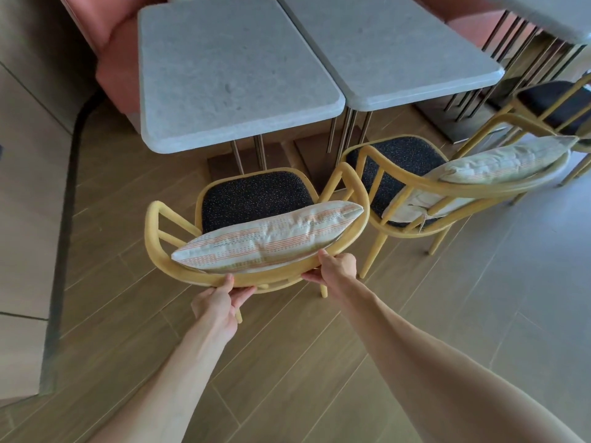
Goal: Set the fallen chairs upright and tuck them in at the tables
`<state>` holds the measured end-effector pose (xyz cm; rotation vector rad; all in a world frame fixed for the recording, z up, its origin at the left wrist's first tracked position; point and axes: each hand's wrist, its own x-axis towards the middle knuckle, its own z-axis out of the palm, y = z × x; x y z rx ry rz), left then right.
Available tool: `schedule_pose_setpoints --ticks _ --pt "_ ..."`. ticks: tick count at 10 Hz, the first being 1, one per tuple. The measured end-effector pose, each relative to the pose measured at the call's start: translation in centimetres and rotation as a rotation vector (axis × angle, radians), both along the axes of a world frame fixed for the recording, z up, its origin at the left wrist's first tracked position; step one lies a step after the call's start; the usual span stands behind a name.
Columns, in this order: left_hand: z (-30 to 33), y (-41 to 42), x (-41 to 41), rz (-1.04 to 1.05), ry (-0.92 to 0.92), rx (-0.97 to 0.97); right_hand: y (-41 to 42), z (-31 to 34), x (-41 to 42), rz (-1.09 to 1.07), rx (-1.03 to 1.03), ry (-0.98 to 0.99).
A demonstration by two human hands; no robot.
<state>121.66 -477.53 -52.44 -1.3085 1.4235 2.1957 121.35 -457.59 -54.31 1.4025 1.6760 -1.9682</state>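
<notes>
A yellow chair (153, 231) with a dark speckled seat and a striped cushion (265, 239) stands upright in front of the left grey stone table (230, 68). Its seat lies just short of the table's near edge. My left hand (219, 300) grips the curved back rail from below at the left. My right hand (335, 268) grips the same rail at the right. A second yellow chair (377, 161) with a pale cushion (499, 163) stands upright at the right table (393, 49), turned at an angle.
A pink bench (112, 62) runs behind the tables. A third yellow chair (550, 100) stands at the far right beside another table (556, 14) with thin metal legs. Wood-look floor spreads around me, and a raised beige platform edge (60, 219) runs along the left.
</notes>
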Motion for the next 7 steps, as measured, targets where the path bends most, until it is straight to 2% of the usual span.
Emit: schedule_pose_setpoints --ticks 6,7 --pt "-0.9 1.7 -4.1 0.051 0.052 0.002 1.5 -0.6 -5.1 -0.029 0.014 -0.001" --pt "-0.6 2.8 -2.9 0.054 -0.025 -0.009 1.4 0.4 -4.2 0.026 0.007 -0.027"
